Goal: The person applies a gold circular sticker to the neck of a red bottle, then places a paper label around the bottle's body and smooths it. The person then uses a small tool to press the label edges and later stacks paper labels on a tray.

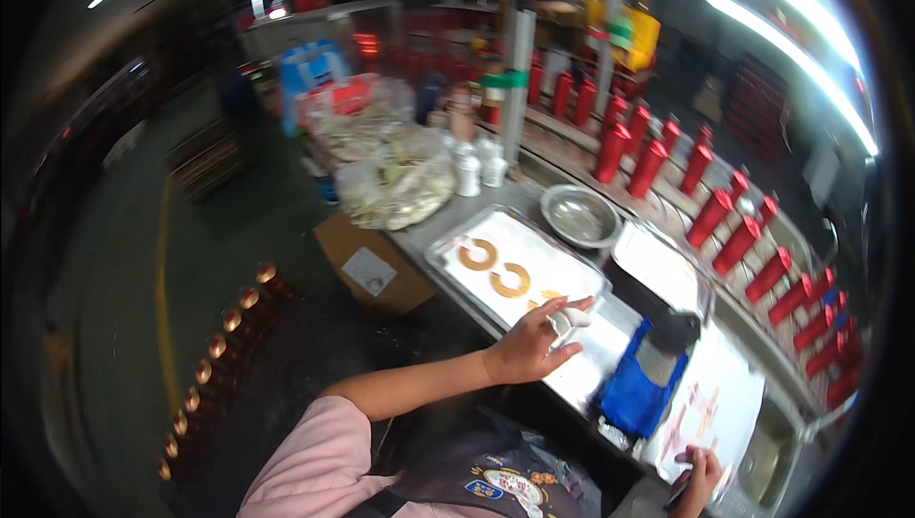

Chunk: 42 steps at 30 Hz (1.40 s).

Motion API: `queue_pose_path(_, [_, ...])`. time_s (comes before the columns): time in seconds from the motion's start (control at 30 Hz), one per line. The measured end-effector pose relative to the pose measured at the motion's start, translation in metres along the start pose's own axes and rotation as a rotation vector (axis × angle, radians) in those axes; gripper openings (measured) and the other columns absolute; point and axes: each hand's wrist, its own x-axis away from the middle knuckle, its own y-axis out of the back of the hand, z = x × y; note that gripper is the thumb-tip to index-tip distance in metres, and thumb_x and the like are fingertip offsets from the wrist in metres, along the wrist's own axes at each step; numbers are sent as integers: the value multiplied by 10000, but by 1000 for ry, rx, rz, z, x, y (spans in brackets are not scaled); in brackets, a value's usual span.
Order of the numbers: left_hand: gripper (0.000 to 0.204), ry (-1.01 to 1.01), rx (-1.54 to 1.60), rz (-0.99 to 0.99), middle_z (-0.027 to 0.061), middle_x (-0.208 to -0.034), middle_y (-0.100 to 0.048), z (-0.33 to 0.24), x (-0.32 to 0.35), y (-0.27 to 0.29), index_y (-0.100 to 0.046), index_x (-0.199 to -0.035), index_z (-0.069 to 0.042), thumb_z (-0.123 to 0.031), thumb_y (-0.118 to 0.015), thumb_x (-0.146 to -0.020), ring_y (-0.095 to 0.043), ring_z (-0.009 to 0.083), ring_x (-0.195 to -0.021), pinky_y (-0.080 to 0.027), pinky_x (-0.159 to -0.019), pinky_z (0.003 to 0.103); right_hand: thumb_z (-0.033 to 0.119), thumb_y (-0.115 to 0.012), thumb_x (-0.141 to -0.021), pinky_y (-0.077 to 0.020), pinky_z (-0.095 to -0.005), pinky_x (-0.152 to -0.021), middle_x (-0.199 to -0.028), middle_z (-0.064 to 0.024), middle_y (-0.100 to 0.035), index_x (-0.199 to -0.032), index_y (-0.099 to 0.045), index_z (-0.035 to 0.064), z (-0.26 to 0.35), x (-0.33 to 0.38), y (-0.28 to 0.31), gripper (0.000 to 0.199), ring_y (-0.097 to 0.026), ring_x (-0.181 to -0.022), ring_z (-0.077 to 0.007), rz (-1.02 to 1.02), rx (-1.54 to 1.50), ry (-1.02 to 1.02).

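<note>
My left hand (526,346) is raised over the near edge of the metal table, with its fingers stretched and the thumb apart. White wrapping (572,317) covers some of its fingers. Just beyond it lies a metal tray (440,256) lined with white paper, holding several golden C-shaped pieces (510,280). Low at the right, my right hand (702,476) has curled fingers beside a white sheet (734,380) with pinkish strips (701,408) on it. Whatever it may be gripping is too small to make out. Between the hands sits a blue fabric holder (640,380).
A steel bowl (579,215) and a second tray (658,261) stand farther back. Red cylinders (710,218) line a conveyor along the far right. Filled clear bags (400,189) and white bottles (468,173) crowd the table's left end, above a cardboard box (376,265). More cylinders (224,351) stand at left.
</note>
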Motion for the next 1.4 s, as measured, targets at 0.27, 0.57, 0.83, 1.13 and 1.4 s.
queue_pose_path(0.27, [316, 145, 542, 357, 216, -1285, -646, -12, 21, -96, -615, -1194, 14, 13, -665, -882, -611, 274, -1230, -451, -1057, 376, 136, -656, -935, -478, -244, -733, -853, -26, -695, -994, -726, -33, -82, 71, 17, 192, -608, -800, -90, -530, -26, 2])
queue_pose_path(0.57, [262, 183, 642, 621, 131, -972, -698, 12, -6, -180, -586, -1215, 39, -82, -564, -984, -658, 180, -846, -520, -832, 335, 122, -678, -907, -466, -231, -700, -838, -1, -693, -981, -739, 0, -242, 166, -3, 155, -593, -782, -57, -1152, -124, -134])
queue_pose_path(0.83, [182, 11, 390, 729, 65, -794, -616, 16, -58, -215, -615, -1096, 29, -99, -540, -992, -553, 152, -737, -453, -750, 299, 198, -697, -850, -527, -334, -679, -808, -106, -728, -940, -749, 52, -375, 217, -37, 178, -673, -699, -214, -1556, -19, -557])
queue_pose_path(1.13, [317, -32, 469, 770, 83, -822, -612, 0, -37, -235, -544, -1308, 41, -79, -540, -1014, -581, 132, -723, -486, -610, 240, 295, -744, -788, -526, -434, -880, -1055, -203, -711, -1039, -727, 68, -445, 309, 25, 339, -674, -998, -366, -1551, 480, -1084])
queue_pose_path(1.4, [296, 67, 426, 835, 74, -839, -650, -10, -29, -252, -578, -1282, 18, -63, -578, -997, -593, 105, -698, -487, -653, 241, 266, -701, -841, -604, -420, -690, -1008, -201, -717, -1044, -675, -78, -475, 462, -11, 401, -741, -828, -278, -1776, -347, -1265])
